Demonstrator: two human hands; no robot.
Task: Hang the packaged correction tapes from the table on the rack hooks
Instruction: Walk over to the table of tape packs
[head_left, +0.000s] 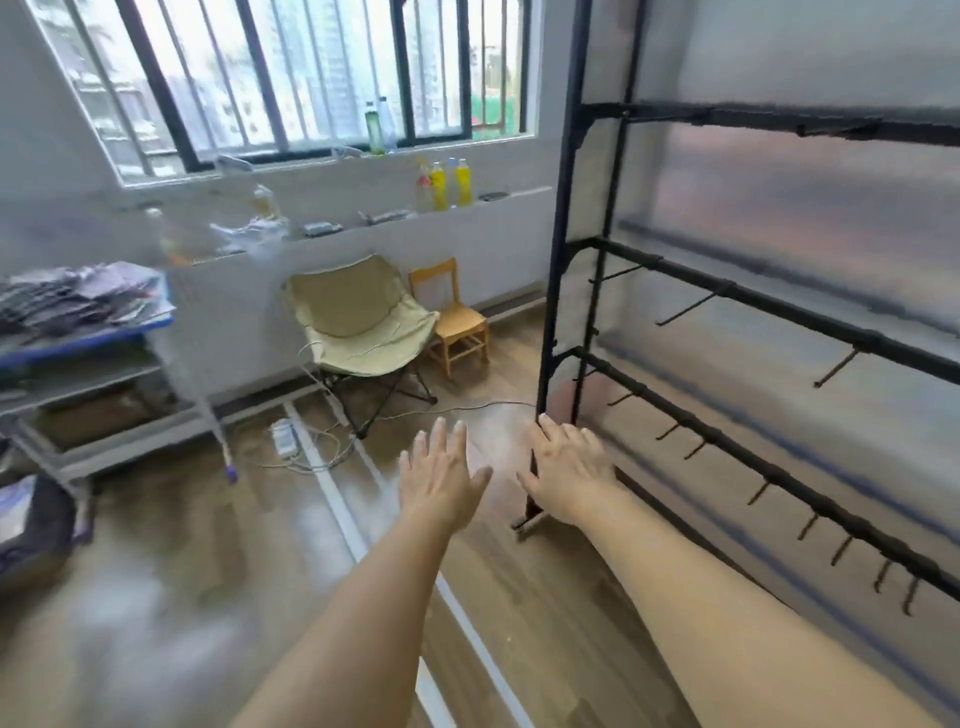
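Small room with a wood-look floor, barred window (291, 78) up ahead, a ledge under it with some bottles (451, 183), and a folding chair (358, 317) plus a little wooden chair (457, 317) parked against the wall beyond both hands. There's a power strip (284, 437) and loose cables on the floor just past the left hand, probably just left where they fell.

Both hands are out front with nothing in them. The left hand (441, 475) is spread wide, fingers straight, and the right hand (569, 467) is also flat and open, right next to the foot of the black rack (558, 260). Can't tell if it's actually touching the post or just in front of it.

The rack runs off to the right of the right hand, with rows of hooks (685, 307) sticking out toward the person, all bare, so I'd guess nothing's been hung yet.

The packaged correction tapes (78, 296) look like that blurry pile on the blue-edged table (88, 340), way off to the left of the left hand. Makes sense the hands are free: next move is probably grabbing a pack from there
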